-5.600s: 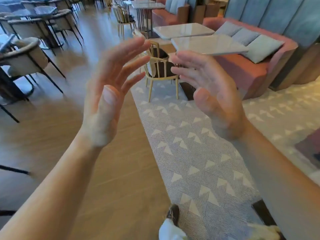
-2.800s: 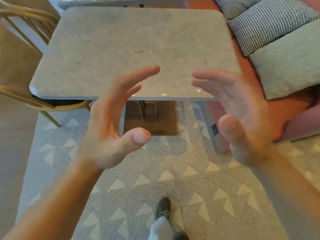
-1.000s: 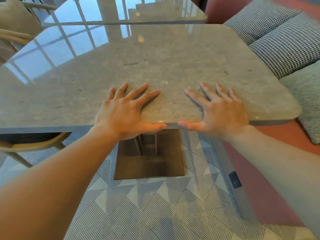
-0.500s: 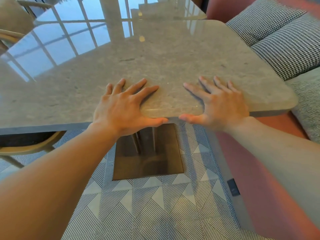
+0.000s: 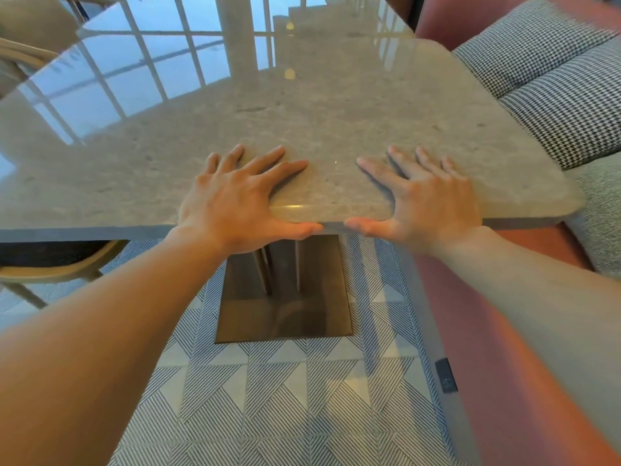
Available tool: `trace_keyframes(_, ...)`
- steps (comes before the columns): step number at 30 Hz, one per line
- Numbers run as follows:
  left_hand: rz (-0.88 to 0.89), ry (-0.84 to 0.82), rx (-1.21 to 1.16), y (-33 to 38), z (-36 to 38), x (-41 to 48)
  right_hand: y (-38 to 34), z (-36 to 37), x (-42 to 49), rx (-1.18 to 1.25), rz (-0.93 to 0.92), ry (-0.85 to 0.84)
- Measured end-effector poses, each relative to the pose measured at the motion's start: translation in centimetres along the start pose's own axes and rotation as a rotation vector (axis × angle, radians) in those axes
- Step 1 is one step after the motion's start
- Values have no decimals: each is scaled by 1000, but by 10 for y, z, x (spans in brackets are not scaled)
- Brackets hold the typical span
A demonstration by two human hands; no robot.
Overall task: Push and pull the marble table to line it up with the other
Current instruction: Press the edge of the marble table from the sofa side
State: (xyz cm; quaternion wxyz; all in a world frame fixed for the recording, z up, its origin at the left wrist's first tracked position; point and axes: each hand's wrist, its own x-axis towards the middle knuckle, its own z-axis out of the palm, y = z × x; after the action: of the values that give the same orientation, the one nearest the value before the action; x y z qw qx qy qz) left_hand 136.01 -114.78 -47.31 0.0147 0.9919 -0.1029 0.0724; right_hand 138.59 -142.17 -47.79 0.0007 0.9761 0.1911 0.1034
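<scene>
As the polished marble desk, standing just before the other desk, is judged heavy, rigid and slick, the left grip and right grip press with fingers spread flat at its near edge, thumbs braced against the rim.

Grey marble table — houndstooth cushions, salmon-pink sofa — blue-white striped-triangle rug.

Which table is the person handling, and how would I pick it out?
Start at the salmon-pink sofa with checked cushions on the right. Beside it, on the striped rug, stands the marble table on a dark square base. Unlike the second table beyond it, this one has the left hand and right hand pressed flat on its near edge.
</scene>
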Motion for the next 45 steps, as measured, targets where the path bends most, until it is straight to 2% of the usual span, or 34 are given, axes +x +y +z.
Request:
trace_keyframes(12,-2,-117,-8,0,-3,-3,-3,-4,-4,-39,-4,-102)
trace_keyframes(22,16,-169,-13,-3,-6,-1,-3,-1,0,-32,-3,-52)
trace_keyframes(35,22,-116,-3,-3,-2,-1,1,7,0,-28,-6,83)
trace_keyframes(38,14,-121,-33,-4,1,0,1,5,0,-36,-12,24)
trace_keyframes(40,5,-168,-52,-3,-3,-1,-2,-3,1,-4,28,-74)
trace_keyframes(41,-11,-199,-121,-1,-10,-2,-4,-12,2,42,53,-140)
trace_keyframes(42,-48,-202,-288,2,-22,-5,-9,-26,3,159,88,-192)
trace_keyframes(43,-108,-144,-555,5,-39,-9,-15,-42,5,361,110,-177)
trace_keyframes(45,-203,102,-1075,6,-74,-19,-31,-78,8,782,110,21)
